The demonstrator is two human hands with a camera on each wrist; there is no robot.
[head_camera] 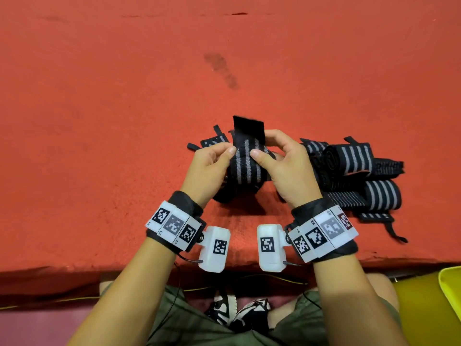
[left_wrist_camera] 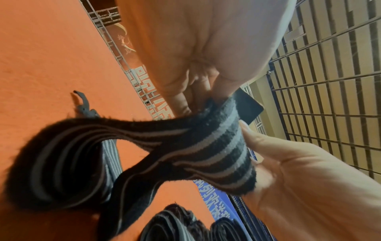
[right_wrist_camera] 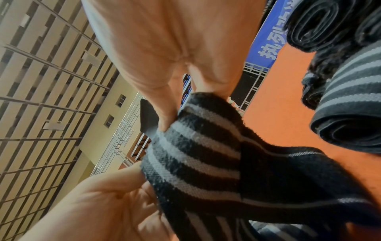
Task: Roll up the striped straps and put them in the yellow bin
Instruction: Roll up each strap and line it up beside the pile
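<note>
Hands meet over the red felt table [head_camera: 124,121], both working one striped strap [head_camera: 245,166] lifted just above the surface. The left hand [head_camera: 209,168] pinches the strap's left edge between thumb and curled fingers, and the right hand [head_camera: 287,168] clamps the opposite edge, thumb pressed across the grey stripes, fingers wrapped behind. A plain black end tab [head_camera: 248,129] stands up above the fingertips, while the rest of the strap droops in a loose loop toward the table. Just to the right lies a heap of other straps [head_camera: 354,171], some rolled, some slack and tangled. A corner of the yellow bin [head_camera: 449,295] shows well apart at the lower right, beside the person's knee.
</note>
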